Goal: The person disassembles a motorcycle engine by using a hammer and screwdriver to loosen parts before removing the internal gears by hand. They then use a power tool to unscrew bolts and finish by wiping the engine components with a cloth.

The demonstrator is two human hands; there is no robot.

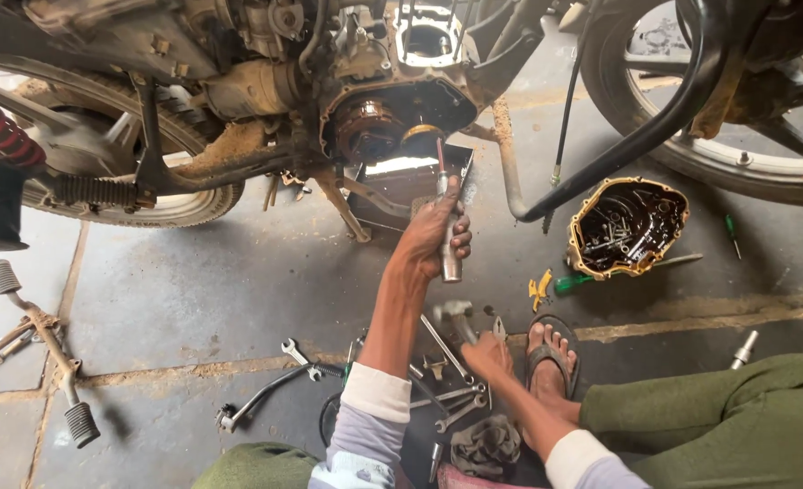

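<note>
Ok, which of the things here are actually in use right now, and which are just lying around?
In use:
left hand holding driver
right hand on hammer
open engine
drain tray

Lying about:
engine cover holding bolts
green screwdriver
spanners
rag
footrest bar

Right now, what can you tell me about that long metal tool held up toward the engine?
The tool is a long, slim driver with a silvery metal grip and a thinner shaft with a reddish band near the top. It stands nearly upright, tip pointing toward the open engine case of the motorcycle. The left hand is wrapped around its grip, fingers curled over the front. Its lower end sticks out below the fist. Whether the tip touches the engine cannot be told.
</note>
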